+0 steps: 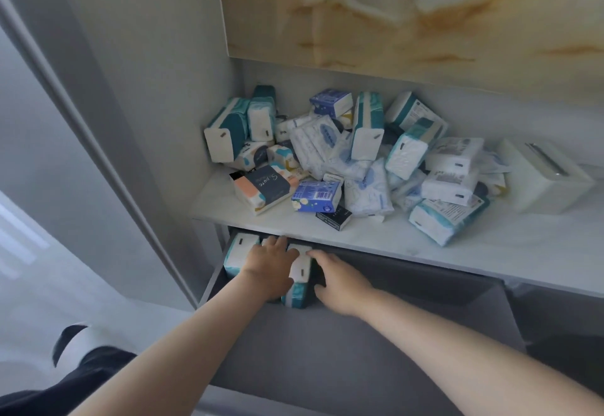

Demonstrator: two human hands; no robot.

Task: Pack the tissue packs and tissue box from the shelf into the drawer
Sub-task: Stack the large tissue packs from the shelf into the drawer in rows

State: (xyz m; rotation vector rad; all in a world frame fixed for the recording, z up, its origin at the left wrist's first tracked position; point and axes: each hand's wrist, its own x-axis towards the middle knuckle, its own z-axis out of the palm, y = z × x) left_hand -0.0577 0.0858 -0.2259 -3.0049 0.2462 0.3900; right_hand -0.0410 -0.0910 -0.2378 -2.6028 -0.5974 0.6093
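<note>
Low on the left, the grey open drawer (359,343) has packs standing in its back left corner. One teal-and-white plastic-wrapped tissue pack (237,254) sits hard against the left wall, and a second teal-and-white pack (300,280) stands a little to its right. My hand covers the space between them, so I cannot tell what sits there.

Above, the white marble-look shelf (490,252) carries the loose heap of soft tissue packs (343,160). Teal-and-white ones stand on end at its left. A peach, white and navy pack (261,187) and a blue printed pack (316,196) lie at the front, with a small black carton (333,218) by the shelf edge. Just right of the heap is the white square tissue box (542,180), blurred.

Now the hands. My left hand (269,268) lies palm down between the two drawer packs, fingers stretched toward the back, released and pressing rather than clasping. My right hand (340,285) is on the right side of the second pack, forefinger along its upper edge and thumb at its near corner, grasping it. Both bare forearms reach in from below.
</note>
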